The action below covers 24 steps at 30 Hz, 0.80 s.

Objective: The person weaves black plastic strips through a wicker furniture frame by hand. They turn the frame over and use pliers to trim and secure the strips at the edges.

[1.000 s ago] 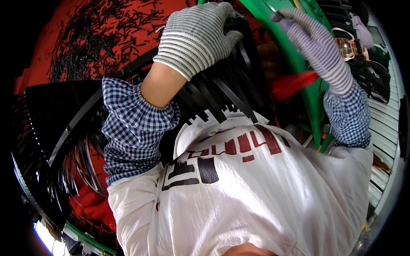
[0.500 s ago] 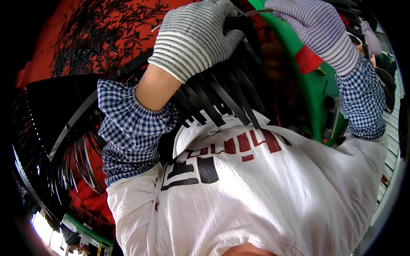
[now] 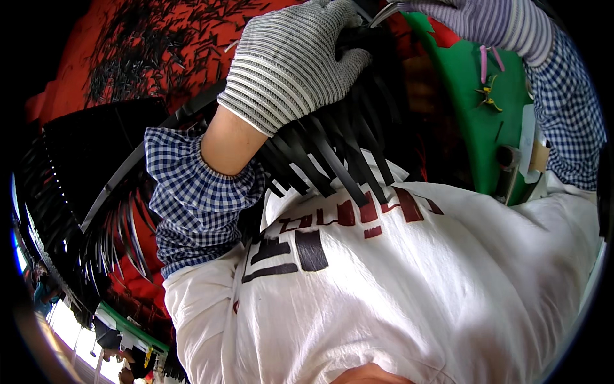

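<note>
My left hand (image 3: 291,64), in a grey-and-white striped knit glove, is bent over a dark piece of work with its thumb and fingers round the edge. Long flat black strips (image 3: 329,157) hang from under it toward my white shirt. At the upper edge my right hand (image 3: 476,22), in a similar glove, is closed on the end of a thin glossy strip (image 3: 387,11) that runs back to the left hand's fingertips. Its fingertips are partly cut off by the picture's edge. The piece itself is mostly hidden by the left hand.
Many short black offcuts litter a red surface (image 3: 211,48) at upper left. On the green surface (image 3: 473,141) at right lie a pink-handled tool (image 3: 484,64), a small yellow-handled tool (image 3: 489,96) and a dark cylindrical object (image 3: 508,157). More black strips (image 3: 125,240) hang at lower left.
My right hand has moved up and to the right, uncovering the pink-handled and yellow-handled tools. My left hand stays nearly in place on the dark piece.
</note>
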Tool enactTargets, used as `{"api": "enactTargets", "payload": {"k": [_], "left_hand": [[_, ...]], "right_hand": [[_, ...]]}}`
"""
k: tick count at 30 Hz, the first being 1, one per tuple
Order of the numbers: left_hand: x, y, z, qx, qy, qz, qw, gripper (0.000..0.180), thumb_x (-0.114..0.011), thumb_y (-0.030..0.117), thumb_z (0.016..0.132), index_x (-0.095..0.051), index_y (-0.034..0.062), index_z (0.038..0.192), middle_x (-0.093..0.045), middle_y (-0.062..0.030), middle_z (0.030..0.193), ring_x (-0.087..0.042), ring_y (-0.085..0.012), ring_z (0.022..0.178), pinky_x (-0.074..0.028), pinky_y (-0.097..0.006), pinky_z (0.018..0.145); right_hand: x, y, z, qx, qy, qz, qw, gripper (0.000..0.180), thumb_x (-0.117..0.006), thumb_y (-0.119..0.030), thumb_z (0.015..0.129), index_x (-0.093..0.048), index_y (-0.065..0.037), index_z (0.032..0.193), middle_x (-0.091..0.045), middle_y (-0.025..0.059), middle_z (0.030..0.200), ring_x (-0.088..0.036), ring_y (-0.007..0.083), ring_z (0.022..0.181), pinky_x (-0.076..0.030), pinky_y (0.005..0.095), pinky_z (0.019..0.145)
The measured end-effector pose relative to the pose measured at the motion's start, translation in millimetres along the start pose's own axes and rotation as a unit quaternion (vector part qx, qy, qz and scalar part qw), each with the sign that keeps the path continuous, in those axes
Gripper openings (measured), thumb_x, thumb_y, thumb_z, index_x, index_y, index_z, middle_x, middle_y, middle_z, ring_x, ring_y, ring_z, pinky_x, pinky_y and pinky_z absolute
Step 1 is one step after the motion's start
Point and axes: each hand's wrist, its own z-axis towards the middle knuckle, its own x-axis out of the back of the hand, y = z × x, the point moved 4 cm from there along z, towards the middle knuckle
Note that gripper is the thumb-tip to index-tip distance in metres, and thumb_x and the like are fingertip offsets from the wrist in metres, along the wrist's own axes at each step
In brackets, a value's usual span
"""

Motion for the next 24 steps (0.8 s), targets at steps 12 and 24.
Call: {"api": "enactTargets", "payload": {"k": [12,24], "left_hand": [[16.1,9.3,-1.2,-0.008,0.042,-0.017,0.999,0.036,-0.08,0.024,0.08,-0.069,0.004,0.108,-0.07,-0.0126,0.091,-0.071,-0.0306,0.075,-0.058,-0.039,0.068],[66.9,6.5,-70.5,-0.276,0.108,0.054,0.954,0.022,-0.078,0.024,0.079,-0.082,0.0217,0.1,-0.074,0.0013,0.105,-0.066,-0.0207,0.103,-0.053,-0.037,0.094]], "right_hand": [[-30.4,40.6,12.1,0.031,0.052,0.16,0.985,0.012,-0.074,-0.016,0.09,-0.077,-0.007,0.082,-0.07,0.0059,0.07,-0.064,0.019,0.056,-0.051,0.0313,0.051],[20.8,-9.5,72.0,0.076,0.095,0.164,0.979,0.037,-0.07,-0.018,0.095,-0.059,-0.004,0.062,-0.051,0.0079,0.054,-0.05,0.02,0.044,-0.04,0.0323,0.045]]}}
